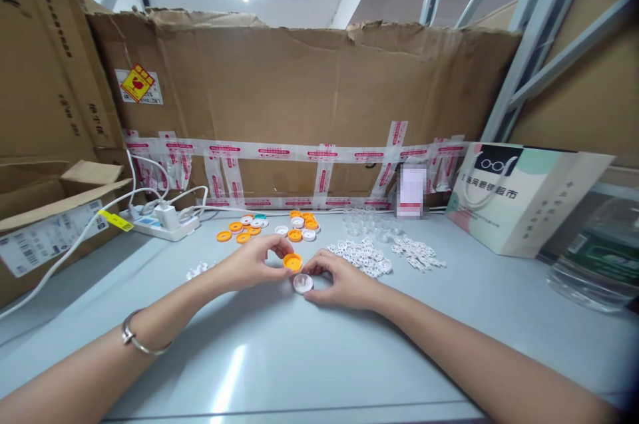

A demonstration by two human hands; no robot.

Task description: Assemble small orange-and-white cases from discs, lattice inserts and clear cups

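Near the middle of the grey table, my left hand pinches an orange round cap between thumb and fingers. Just below and to its right, my right hand holds a white round piece with a clear-looking face between thumb and fingers. The two pieces are very close together; whether they touch I cannot tell. Behind my hands lie several orange caps and white caps, with one green cap. A pile of small white plastic parts lies behind my right hand.
Clear cups and another white pile sit at the back right. A power strip with cables and an open carton are at left. A paper bag and water bottle stand right, a large cardboard wall behind.
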